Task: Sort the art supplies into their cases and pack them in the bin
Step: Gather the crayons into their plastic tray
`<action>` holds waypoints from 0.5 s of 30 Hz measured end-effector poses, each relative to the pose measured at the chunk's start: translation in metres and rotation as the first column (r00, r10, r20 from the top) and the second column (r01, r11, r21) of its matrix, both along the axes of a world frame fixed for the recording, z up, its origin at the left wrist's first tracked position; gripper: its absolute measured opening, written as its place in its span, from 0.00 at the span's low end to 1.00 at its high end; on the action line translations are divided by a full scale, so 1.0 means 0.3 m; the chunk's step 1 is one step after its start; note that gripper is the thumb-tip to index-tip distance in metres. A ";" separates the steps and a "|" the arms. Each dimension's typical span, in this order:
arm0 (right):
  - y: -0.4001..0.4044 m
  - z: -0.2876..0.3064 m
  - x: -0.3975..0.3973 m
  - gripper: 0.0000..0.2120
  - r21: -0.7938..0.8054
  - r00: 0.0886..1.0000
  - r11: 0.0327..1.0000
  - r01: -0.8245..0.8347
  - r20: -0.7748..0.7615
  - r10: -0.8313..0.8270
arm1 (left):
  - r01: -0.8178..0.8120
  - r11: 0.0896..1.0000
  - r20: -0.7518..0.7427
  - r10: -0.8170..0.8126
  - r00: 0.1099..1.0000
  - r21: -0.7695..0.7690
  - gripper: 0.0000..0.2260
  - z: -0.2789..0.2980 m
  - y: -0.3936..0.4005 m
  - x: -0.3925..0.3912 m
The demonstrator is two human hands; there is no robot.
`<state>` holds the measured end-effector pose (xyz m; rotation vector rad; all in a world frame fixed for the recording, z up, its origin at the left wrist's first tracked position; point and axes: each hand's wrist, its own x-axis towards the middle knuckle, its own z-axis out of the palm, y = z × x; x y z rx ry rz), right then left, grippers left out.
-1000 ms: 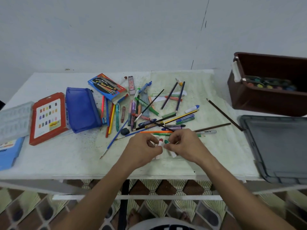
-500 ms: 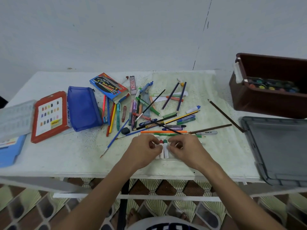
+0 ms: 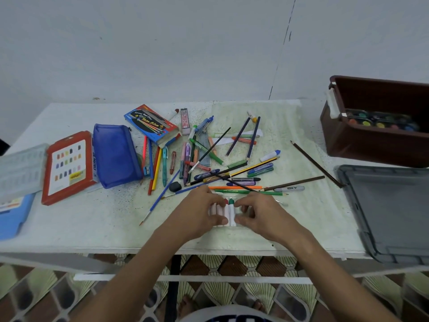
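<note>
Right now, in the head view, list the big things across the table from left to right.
Blue case → clear plastic tray → red pastel box → blue zip pouch → watercolour pencil box → loose pencil pile → brown bin, grey lid in front of it.

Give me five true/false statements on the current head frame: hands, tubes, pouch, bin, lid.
1. Both hands, left hand and right hand, touch the row of small white paint tubes. True.
2. The blue zip pouch lies inside the brown plastic bin. False: it lies on the table, left of the pile.
3. The bin holds a watercolour pan set. True.
4. The grey bin lid covers the bin. False: it lies on the table in front of it.
5. The red pastel case stands upright. False: it lies flat.
</note>
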<state>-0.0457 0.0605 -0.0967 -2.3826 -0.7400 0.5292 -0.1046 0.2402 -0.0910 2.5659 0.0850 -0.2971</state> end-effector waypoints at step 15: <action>0.032 0.066 0.075 0.13 0.026 0.999 0.999 -0.019 -0.046 0.020 | -0.011 0.993 0.054 0.018 0.998 -0.117 0.11 0.059 0.103 0.037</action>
